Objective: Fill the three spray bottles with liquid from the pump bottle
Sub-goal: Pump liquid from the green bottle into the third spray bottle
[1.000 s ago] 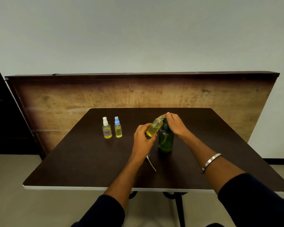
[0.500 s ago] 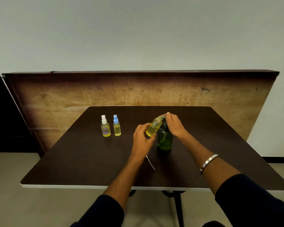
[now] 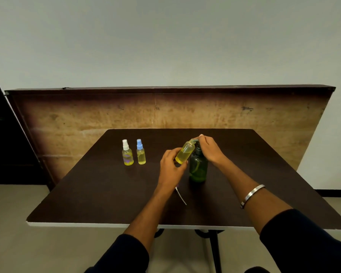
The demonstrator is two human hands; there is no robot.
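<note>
Bench [image 3: 91,198] first: its dark top carries the green pump bottle [image 3: 198,168] upright near the middle, with your right hand [image 3: 210,148] curled over its pump head, pressing it. Your left hand [image 3: 170,168] grips the uncapped spray bottle [image 3: 185,152] just left of the pump bottle, tilted so its open neck meets the spout, with yellow liquid inside. Well to the left stand two capped spray bottles side by side, the white-capped bottle [image 3: 127,153] and the blue-capped bottle [image 3: 141,152], and a thin white dip tube [image 3: 181,196] lies by your left wrist.
</note>
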